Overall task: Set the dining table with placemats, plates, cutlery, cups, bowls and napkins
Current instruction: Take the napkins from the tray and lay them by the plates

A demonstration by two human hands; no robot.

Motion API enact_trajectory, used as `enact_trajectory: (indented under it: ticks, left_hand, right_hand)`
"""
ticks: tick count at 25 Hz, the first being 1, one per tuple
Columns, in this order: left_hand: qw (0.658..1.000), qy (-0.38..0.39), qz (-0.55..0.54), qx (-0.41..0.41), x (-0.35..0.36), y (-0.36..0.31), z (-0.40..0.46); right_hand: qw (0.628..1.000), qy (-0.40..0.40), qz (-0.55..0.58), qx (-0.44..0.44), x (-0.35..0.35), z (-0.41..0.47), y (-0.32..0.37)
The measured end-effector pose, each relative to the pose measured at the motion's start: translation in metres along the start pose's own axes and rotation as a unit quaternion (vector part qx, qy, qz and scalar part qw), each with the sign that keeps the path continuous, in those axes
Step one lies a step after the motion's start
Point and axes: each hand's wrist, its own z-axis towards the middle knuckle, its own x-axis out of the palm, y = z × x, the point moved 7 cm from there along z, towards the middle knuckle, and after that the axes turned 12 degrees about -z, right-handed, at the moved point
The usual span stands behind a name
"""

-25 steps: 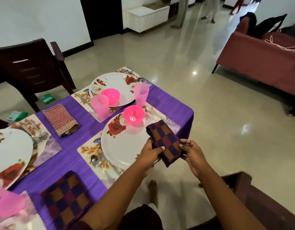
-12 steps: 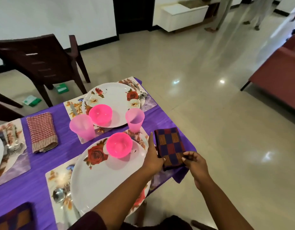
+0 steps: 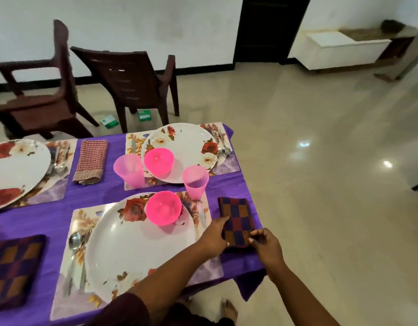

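Our right hand (image 3: 268,249) pinches the near corner of the napkin (image 3: 238,218), and our left hand (image 3: 215,235) rests on its left edge with fingers curled over it. We think the napkin is soft, light and floppy, so corners are best to hold. It lies flat on the purple tablecloth (image 3: 109,196), just right of the placemat (image 3: 85,217), its long side pointing away from us.
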Motion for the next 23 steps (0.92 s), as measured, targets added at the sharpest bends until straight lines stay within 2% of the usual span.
enact_trajectory:
  ticks: [3, 7, 15, 17, 19, 21, 23]
  left_hand:
    - [0.999, -0.035, -0.022, 0.002, 0.007, 0.009, 0.004]
    - [0.995, -0.067, 0.071, -0.031, 0.020, 0.038, 0.013]
    - [0.966, -0.046, 0.238, -0.090, 0.028, 0.039, 0.029]
    - [0.966, -0.047, 0.237, -0.088, 0.028, 0.041, 0.030]
    - [0.974, -0.071, 0.203, -0.070, 0.026, 0.042, 0.024]
    - [0.974, -0.148, 0.174, -0.002, 0.018, 0.028, 0.009]
    - [0.952, -0.232, 0.188, 0.064, 0.004, 0.017, -0.012]
  right_hand:
    - [0.996, 0.046, -0.068, -0.041, 0.001, 0.017, 0.000]
    - [0.984, 0.056, -0.157, -0.061, 0.000, 0.025, -0.001]
    - [0.937, 0.058, -0.321, -0.125, 0.018, 0.037, 0.006]
    - [0.950, 0.011, -0.297, -0.095, 0.011, 0.035, 0.006]
    - [0.957, -0.091, -0.267, -0.073, -0.006, 0.033, 0.014]
    - [0.935, -0.172, -0.282, -0.131, -0.012, 0.030, 0.039]
    - [0.908, -0.185, -0.305, -0.221, 0.003, 0.025, 0.075]
